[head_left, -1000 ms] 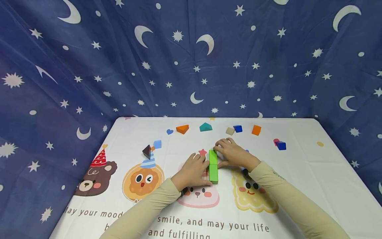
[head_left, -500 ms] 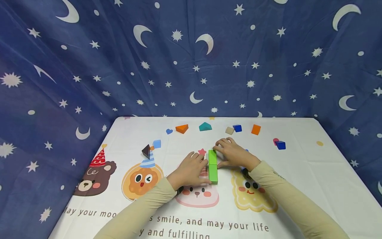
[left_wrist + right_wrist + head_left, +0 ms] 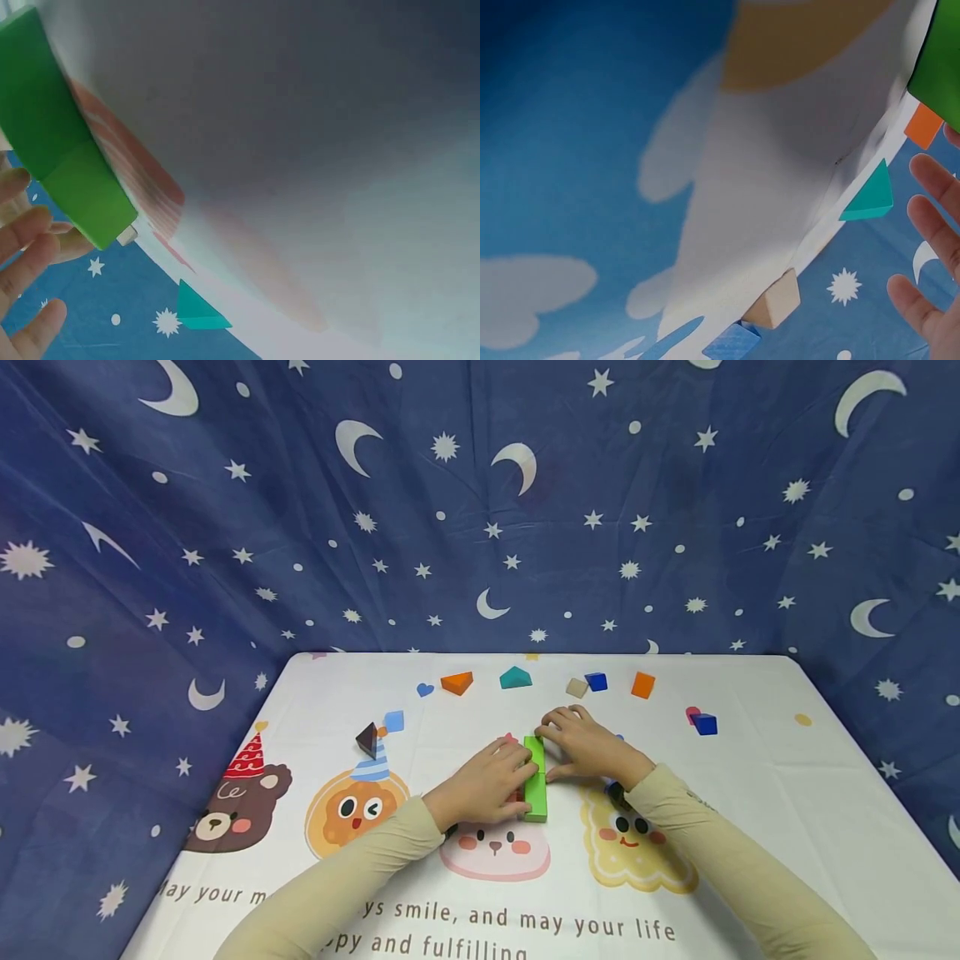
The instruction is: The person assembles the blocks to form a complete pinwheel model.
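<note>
Two green blocks lie end to end in the middle of the table, a far block (image 3: 534, 746) and a near block (image 3: 536, 807). My left hand (image 3: 483, 782) reaches in from the left, its fingertips over the blocks' top and its thumb beside the near one. The left wrist view shows its fingers (image 3: 26, 262) spread beside the green blocks (image 3: 37, 97). My right hand (image 3: 588, 750) holds the far block, a finger at its far end and the thumb by its right side. In the right wrist view a green block (image 3: 939, 71) shows only in part.
Along the back lie an orange block (image 3: 457, 683), a teal block (image 3: 515, 678), a beige block (image 3: 577, 687), a blue block (image 3: 596, 682) and another orange block (image 3: 643, 685). A dark triangular block (image 3: 367, 740) sits left, another blue block (image 3: 704, 724) right. A starry curtain (image 3: 420, 527) hangs behind.
My left hand has shifted slightly right, so its fingertips now cover part of the green blocks they were beside. The right hand and the blocks stay nearly still.
</note>
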Action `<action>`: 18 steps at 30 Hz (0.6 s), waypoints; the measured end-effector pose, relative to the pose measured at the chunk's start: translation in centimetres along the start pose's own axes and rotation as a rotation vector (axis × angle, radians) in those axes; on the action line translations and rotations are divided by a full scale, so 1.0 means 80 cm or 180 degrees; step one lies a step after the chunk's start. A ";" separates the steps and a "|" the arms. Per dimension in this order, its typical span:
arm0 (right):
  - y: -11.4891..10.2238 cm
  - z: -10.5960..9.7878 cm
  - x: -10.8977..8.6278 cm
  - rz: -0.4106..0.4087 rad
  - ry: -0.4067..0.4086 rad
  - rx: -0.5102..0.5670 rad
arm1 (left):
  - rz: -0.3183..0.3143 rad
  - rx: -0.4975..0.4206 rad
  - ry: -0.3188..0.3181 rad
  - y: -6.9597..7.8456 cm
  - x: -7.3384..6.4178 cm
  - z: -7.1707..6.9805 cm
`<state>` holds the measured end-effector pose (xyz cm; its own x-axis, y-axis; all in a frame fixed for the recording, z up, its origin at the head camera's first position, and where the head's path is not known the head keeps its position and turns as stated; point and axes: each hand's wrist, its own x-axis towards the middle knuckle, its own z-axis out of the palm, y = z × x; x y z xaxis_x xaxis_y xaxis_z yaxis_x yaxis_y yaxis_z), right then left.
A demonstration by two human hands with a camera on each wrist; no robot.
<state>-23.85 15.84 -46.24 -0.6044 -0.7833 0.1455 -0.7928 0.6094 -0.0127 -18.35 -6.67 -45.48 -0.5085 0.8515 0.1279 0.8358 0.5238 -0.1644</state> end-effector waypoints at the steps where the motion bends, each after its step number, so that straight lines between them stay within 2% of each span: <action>1: 0.000 0.000 0.000 0.0002 -0.0005 -0.0003 | 0.0044 0.0023 0.0007 0.000 0.001 0.001; 11: -0.001 0.000 0.001 0.0070 -0.0032 0.0008 | 0.0439 0.0052 0.0067 -0.004 0.011 0.002; 15: -0.001 0.000 0.001 0.0061 -0.0031 -0.0013 | 0.0521 0.0108 -0.0039 -0.004 0.015 0.000; 18: -0.001 0.001 0.001 0.0040 0.0019 -0.0036 | 0.0506 0.0098 -0.0121 -0.004 0.017 0.000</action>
<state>-23.81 15.74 -46.30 -0.6137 -0.7749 0.1514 -0.7842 0.6205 -0.0033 -19.34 -5.67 -45.27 -0.3783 0.9237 0.0609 0.8999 0.3823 -0.2097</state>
